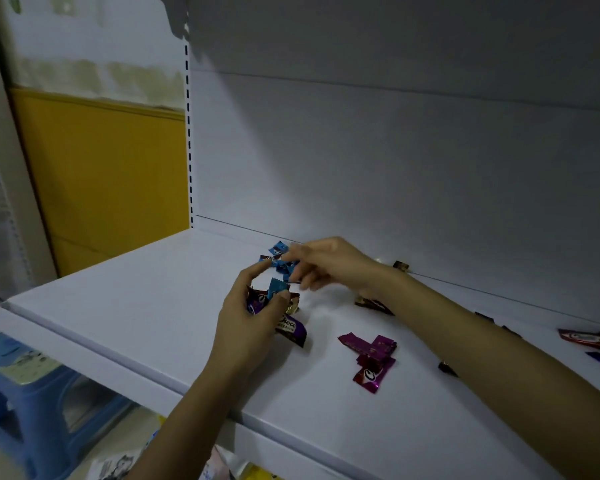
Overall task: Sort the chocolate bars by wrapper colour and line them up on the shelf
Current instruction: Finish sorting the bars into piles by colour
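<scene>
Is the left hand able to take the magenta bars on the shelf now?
Probably not at once: the left hand grips several bars. The magenta bars lie uncovered nearby, so the way itself looks free.

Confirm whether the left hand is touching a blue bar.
Touching. The head view shows the left hand pinching a blue bar between thumb and fingers.

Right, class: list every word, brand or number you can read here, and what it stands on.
"Choco": on the purple bar lying on the shelf.
"C": on the magenta bar; the rest unreadable.
Script on the red bar: blurred.
Print on the blue bars, one in the left hand: too small.
Print on the packets below: blurred.
</scene>
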The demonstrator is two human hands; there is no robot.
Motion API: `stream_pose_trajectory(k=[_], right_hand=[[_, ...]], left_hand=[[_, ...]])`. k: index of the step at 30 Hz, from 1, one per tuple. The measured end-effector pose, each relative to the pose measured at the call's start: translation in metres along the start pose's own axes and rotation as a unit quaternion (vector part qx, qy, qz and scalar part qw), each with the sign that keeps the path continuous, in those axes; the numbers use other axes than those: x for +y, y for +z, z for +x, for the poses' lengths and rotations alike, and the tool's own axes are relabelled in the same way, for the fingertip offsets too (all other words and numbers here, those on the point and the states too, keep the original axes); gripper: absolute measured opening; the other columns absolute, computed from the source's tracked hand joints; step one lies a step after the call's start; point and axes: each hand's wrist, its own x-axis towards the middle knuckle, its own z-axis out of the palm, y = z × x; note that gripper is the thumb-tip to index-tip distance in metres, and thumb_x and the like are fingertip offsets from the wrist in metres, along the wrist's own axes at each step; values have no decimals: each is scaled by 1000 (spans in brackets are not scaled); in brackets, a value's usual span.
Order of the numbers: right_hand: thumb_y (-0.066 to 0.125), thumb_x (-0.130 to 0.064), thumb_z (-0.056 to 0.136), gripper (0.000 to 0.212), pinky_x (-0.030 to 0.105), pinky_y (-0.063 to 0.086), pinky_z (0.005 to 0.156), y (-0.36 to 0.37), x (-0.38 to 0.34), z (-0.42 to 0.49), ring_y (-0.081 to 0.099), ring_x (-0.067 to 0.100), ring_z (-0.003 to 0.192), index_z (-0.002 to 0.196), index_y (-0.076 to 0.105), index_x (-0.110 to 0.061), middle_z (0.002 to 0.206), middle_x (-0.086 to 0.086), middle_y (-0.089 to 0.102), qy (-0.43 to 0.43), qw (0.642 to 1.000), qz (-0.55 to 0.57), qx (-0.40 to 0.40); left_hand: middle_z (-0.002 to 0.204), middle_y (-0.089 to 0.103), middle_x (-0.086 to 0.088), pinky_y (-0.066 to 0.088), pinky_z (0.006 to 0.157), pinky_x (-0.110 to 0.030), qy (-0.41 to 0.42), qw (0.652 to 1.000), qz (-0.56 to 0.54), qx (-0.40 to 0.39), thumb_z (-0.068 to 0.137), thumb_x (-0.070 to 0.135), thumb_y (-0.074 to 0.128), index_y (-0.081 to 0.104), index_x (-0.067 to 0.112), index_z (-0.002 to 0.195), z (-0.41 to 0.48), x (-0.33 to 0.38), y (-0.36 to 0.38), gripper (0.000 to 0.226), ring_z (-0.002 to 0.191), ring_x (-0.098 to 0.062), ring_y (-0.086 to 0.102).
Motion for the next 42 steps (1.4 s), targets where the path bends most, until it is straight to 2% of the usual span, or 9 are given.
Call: stream_pose_trajectory(k=[4, 10, 17, 21, 25, 29, 32, 35, 42], right_hand=[[69, -31, 85, 8, 20, 52, 65, 12, -1, -17, 69, 11, 78, 80, 73, -26, 82, -3, 73, -53, 995, 2, -89], [67, -20, 87, 14, 20, 48, 54, 10, 13, -13, 49, 6, 51, 72, 69, -21, 57, -8, 56, -10, 997, 77, 27], [59, -13, 93, 9, 22, 50, 47, -15, 16, 14, 53, 10, 48, 84, 60, -9, 64, 3, 61, 86, 939, 275, 185], [53, -8, 96, 17, 25, 55, 57, -18, 19, 24, 64, 15, 64, 111, 56, -1, 79, 9, 67, 91, 922, 327, 187], [57, -25, 95, 45, 27, 58, 63, -9, 14, 14, 70, 18, 72, 130, 45, 0, 93, 11, 70, 79, 969, 201, 122], [61, -62, 76, 57, 30, 58, 70, 10, 4, -22, 71, 18, 77, 114, 61, -19, 90, 4, 73, 45, 994, 100, -21], [75, -43, 75, 49, 34, 58, 77, 25, 6, -48, 70, 19, 85, 118, 60, -24, 88, 0, 73, 22, 995, 46, -87], [75, -13, 80, 50, 29, 57, 67, 36, 10, -57, 69, 17, 69, 125, 54, -14, 76, 1, 71, -2, 994, 79, -74], [70, -10, 84, 31, 24, 53, 54, 33, 10, -53, 62, 9, 54, 114, 61, -8, 72, -2, 69, -4, 993, 118, 22]], left_hand=[[122, 50, 7, 50, 69, -16, -1, 1000, 8, -1, 91, 19, 62, 44, 40, 125, 2, 0, 0, 44, 99, -18, 60], [109, 63, -6, 49, 67, -20, -18, 1000, 22, 1, 90, 14, 62, 55, 31, 115, 0, -7, 0, 31, 91, -19, 62], [86, 65, 13, 45, 54, -12, -21, 1000, 20, 9, 91, 14, 61, 61, 34, 103, 1, -7, 0, 23, 72, 0, 64], [88, 67, 6, 41, 46, -9, -17, 1000, 24, 4, 91, 12, 61, 64, 28, 96, 2, -8, 0, 17, 60, 2, 61], [78, 69, 9, 39, 43, -7, -13, 1000, 9, 3, 90, 9, 61, 65, 22, 93, 3, -8, -1, 14, 52, 4, 58], [75, 69, 4, 40, 43, -9, -8, 1000, -7, 23, 90, 7, 61, 65, 19, 92, 5, -7, -2, 13, 52, 1, 59], [81, 68, 3, 42, 46, -12, -5, 999, -22, 38, 90, 13, 62, 65, 21, 90, 5, -9, -3, 9, 61, -2, 61], [79, 68, 3, 42, 47, -12, 0, 999, -39, 33, 90, 19, 63, 65, 19, 91, 3, -8, -4, 2, 60, 0, 59], [71, 64, 2, 40, 43, -14, -2, 999, -33, -5, 89, 13, 63, 64, 21, 97, -3, -5, -6, 11, 53, -3, 53]])
